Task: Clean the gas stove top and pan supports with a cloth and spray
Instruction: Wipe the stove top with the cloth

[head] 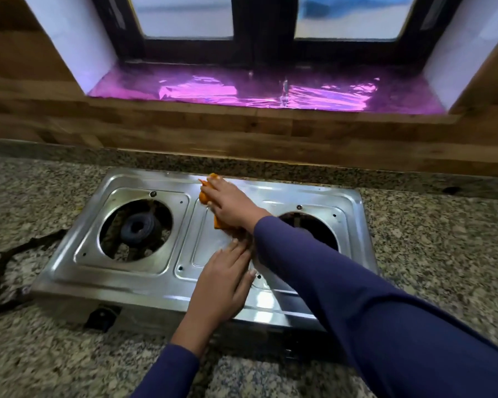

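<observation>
The orange cloth (pixel 204 196) is lying on the stove (pixel 144 285)'s middle panel, toward its back edge. It is under the right hand (pixel 227 208), whose fingers are pressing it flat, likely for scrubbing pressure. The left hand (pixel 223 285), fingers together, is resting flat on the stove's front, probably steadying it against sliding.

Stove (pixel 144 285) on counter (pixel 431 254), below window sill (pixel 242 90).
</observation>
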`<action>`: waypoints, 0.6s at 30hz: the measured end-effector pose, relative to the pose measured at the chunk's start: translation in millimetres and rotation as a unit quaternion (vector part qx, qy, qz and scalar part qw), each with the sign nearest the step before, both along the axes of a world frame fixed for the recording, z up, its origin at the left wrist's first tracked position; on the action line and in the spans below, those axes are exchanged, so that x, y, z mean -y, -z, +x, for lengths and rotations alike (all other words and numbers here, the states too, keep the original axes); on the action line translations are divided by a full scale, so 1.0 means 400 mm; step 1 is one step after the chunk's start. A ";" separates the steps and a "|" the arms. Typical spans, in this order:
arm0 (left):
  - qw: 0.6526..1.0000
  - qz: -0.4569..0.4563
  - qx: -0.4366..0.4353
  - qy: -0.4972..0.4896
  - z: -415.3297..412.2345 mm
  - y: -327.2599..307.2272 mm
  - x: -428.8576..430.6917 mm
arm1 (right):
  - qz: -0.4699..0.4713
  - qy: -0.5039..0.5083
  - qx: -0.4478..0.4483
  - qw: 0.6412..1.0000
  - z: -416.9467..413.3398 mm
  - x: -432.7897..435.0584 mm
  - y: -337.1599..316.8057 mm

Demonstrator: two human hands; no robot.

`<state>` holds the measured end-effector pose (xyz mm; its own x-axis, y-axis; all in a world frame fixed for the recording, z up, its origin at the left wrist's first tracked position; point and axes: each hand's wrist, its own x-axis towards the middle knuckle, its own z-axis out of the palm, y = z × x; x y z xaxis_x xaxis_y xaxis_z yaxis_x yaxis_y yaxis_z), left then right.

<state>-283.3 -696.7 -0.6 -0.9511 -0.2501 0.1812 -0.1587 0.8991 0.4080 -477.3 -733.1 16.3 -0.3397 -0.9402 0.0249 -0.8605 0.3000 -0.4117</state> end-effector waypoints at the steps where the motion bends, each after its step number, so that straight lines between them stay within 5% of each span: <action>1: 1.000 0.001 0.000 -0.001 0.000 -0.002 0.000 | 0.000 -0.016 -0.002 1.000 -0.003 -0.001 0.000; 4: 1.000 0.001 0.008 -0.008 0.002 -0.002 -0.001 | -0.024 -0.027 0.000 0.999 -0.039 -0.032 0.012; 10: 0.999 0.035 -0.007 -0.012 0.005 -0.003 0.005 | 0.002 0.123 -0.016 0.992 -0.090 -0.032 0.017; 18: 0.976 0.113 -0.108 -0.152 0.120 -0.045 0.155 | -0.029 -0.075 0.052 0.995 0.097 -0.035 -0.021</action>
